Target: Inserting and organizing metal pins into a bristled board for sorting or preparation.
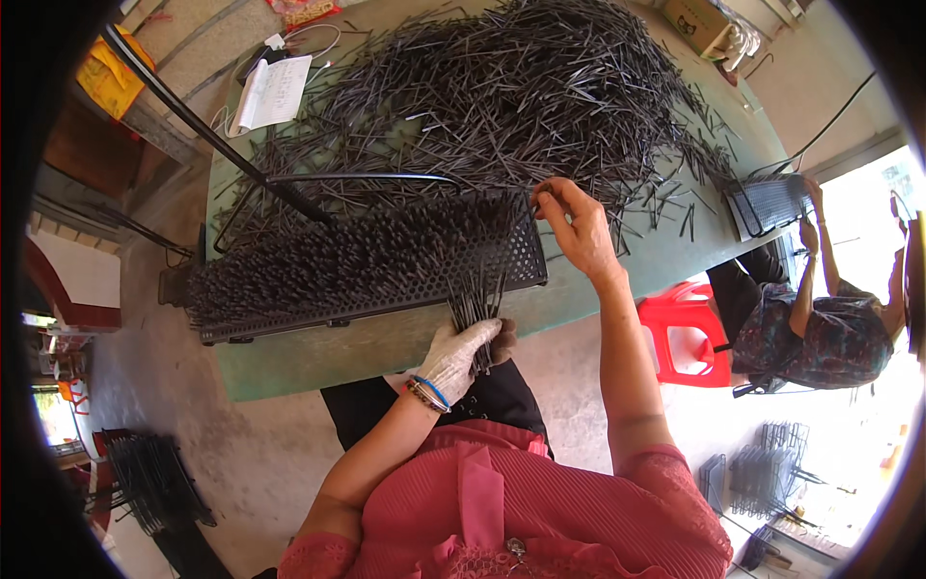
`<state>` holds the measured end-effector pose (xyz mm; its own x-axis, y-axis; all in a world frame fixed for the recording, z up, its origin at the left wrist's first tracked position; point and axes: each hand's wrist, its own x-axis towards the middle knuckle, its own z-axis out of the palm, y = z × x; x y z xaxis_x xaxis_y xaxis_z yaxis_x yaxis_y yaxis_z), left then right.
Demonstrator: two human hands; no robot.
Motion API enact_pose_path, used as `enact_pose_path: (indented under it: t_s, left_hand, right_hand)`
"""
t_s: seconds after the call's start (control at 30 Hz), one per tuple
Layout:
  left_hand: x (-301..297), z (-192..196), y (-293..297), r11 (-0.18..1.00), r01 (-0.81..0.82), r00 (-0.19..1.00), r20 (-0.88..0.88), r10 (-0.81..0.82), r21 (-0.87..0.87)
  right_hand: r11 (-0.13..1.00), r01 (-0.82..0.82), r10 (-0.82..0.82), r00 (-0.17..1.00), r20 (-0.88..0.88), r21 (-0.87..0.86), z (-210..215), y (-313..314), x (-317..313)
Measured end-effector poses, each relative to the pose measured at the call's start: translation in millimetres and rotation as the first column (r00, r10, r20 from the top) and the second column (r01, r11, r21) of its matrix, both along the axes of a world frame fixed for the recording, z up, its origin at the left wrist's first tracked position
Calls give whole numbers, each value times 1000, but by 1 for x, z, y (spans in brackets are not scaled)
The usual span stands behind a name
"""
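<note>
My left hand [461, 359], in a pale glove with bracelets at the wrist, is closed round a bundle of thin black sticks [473, 307] just off the front edge of a black perforated rack [526, 261]. The rack is densely filled with upright black sticks [338, 256] across most of its length. My bare right hand [579, 232] is at the rack's right end, with thumb and forefinger pinched together by its far corner. Whatever sits between those fingertips is too small to make out.
A large heap of loose black sticks [569, 77] covers the far part of the green table [280, 372]. A black bar [207, 130] slants over the rack. At the right, another person [815, 328] works at a second rack [767, 203], near a red stool [687, 338]. A notebook [275, 94] lies far left.
</note>
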<state>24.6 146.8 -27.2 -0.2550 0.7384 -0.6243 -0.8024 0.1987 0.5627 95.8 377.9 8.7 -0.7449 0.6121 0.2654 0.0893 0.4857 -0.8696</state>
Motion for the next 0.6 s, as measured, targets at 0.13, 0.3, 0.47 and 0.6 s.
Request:
enact_pose_path:
  t_s: [0.13, 0.3, 0.47, 0.6]
  left_hand:
    - [0, 0, 1, 1000, -2, 1000, 3, 2, 1]
    - [1, -1, 0, 1000, -7, 1000, 7, 7, -8]
    - [0, 0, 0, 1000, -3, 1000, 5, 3, -10]
    - [0, 1, 0, 1000, -2, 1000, 13, 2, 5]
  right_hand:
    - [998, 7, -5, 1000, -17, 63, 0, -1, 0]
    - [959, 38, -11, 995, -95, 281, 2, -8, -5]
    - [956, -14, 34, 997, -63, 293, 5, -12, -7]
    - [963, 22, -11, 999, -40, 269, 10, -11, -9]
